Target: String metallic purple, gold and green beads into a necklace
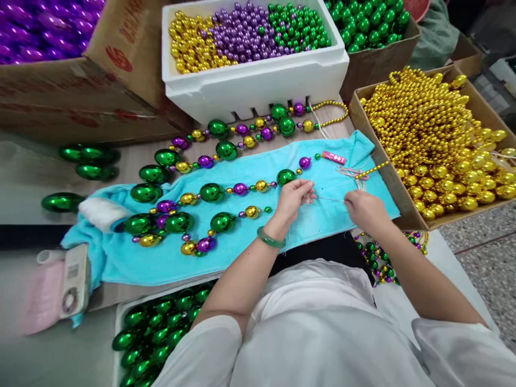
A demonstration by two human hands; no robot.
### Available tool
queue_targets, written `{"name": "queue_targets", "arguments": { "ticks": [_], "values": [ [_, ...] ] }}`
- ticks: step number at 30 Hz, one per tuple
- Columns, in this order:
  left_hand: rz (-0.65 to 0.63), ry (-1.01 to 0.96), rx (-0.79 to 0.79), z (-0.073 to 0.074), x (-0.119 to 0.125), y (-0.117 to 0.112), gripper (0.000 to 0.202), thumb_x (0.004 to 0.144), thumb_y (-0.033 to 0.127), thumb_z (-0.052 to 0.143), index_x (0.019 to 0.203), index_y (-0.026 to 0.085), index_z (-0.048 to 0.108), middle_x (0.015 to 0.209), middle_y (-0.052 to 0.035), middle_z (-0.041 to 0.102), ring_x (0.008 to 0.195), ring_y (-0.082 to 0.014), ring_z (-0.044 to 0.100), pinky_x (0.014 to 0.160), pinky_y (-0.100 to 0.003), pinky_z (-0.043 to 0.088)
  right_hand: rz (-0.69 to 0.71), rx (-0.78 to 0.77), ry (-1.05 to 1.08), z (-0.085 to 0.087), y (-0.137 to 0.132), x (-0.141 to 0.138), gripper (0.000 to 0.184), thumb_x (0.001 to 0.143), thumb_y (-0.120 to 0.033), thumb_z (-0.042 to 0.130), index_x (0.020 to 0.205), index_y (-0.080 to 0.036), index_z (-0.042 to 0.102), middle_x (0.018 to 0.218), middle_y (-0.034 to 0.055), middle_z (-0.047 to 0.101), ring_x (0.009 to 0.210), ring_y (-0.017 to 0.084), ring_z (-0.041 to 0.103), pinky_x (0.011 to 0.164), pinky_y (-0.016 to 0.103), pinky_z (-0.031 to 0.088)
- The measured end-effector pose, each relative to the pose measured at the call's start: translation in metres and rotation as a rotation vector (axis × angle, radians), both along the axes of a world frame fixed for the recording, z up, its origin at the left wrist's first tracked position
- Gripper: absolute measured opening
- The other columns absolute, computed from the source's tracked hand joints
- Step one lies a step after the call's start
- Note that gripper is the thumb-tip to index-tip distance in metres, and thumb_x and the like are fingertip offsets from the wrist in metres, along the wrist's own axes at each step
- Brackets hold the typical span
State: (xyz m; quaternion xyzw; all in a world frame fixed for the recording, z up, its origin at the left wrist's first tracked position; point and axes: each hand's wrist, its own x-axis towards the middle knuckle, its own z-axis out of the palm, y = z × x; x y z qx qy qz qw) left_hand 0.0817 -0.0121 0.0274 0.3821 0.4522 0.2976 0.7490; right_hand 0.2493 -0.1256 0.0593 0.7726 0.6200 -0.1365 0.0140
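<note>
My left hand is pinched closed over the blue towel, beside a large green bead. To its right, my right hand is also closed, gripping a thin needle or wire that stretches across to the left fingers. What the left fingertips pinch is too small to make out. A string of green, purple and gold beads loops over the towel left of the hands. Past the left hand lie a purple bead, a pink packet and small scissors.
A white foam box of small sorted beads stands behind the towel. At right is a carton of gold bead strands. A finished-looking bead necklace lies behind the towel. A white thread spool rests at left; green beads fill a tray below.
</note>
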Motion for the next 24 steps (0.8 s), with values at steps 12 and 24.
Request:
{"name": "queue_targets", "arguments": {
  "ticks": [12,24],
  "values": [
    [0.074,0.018,-0.010,0.004,0.004,-0.007,0.028,0.064,0.031,0.078,0.079,0.011,0.065,0.064,0.0005,0.062,0.053,-0.0088,0.059,0.050,-0.021,0.047,-0.028,-0.179,-0.167,0.012,0.097,0.063,0.033,0.085,-0.014,0.047,0.107,-0.010,0.071,0.106,0.0206,0.069,0.102,0.031,0.063,0.080,0.034,0.045],
    [0.105,-0.017,-0.026,0.001,0.007,-0.010,0.028,0.064,0.032,0.078,0.078,0.012,0.064,0.064,0.0006,0.061,0.051,-0.0077,0.057,0.049,-0.020,0.045,-0.002,-0.265,-0.143,0.006,0.106,0.086,0.026,0.082,-0.031,0.056,0.099,-0.022,0.072,0.104,0.0100,0.071,0.090,0.023,0.065,0.071,0.030,0.048]
  ]
}}
